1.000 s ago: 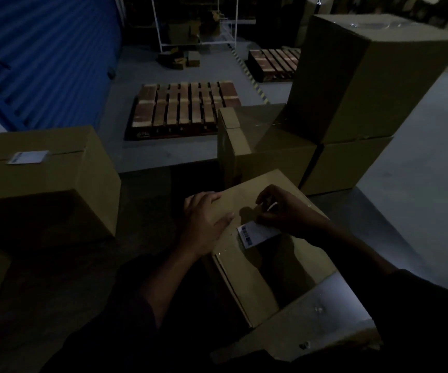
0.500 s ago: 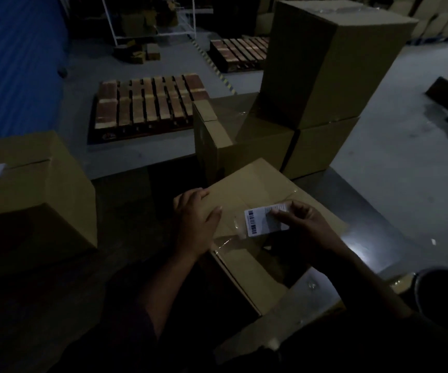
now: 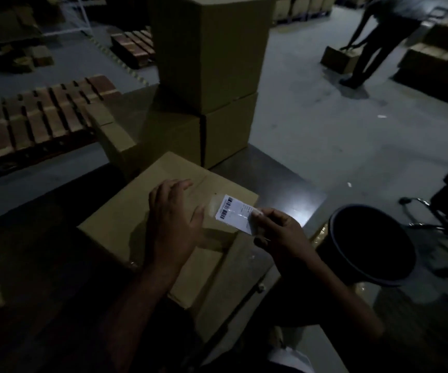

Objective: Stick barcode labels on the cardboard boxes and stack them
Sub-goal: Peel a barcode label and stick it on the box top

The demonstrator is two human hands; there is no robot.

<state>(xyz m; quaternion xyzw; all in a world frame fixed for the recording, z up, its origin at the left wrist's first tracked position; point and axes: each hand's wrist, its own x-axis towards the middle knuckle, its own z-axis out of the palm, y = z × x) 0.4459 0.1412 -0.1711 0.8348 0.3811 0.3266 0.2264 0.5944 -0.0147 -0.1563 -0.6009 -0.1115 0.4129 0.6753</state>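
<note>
Hands [image 3: 174, 224] on cardboard box [image 3: 126, 219], right pinching barcode label [image 3: 235, 212].

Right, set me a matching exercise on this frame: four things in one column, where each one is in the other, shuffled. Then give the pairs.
Things:
1. barcode label
2. left hand
3. black bin
4. wooden pallet

Places:
A. on the floor, far left
B. pinched by the right hand over the box's right edge
C. resting flat on top of the near box
D. right of the near box, beside the table

Pairs: 1-B, 2-C, 3-D, 4-A
</note>
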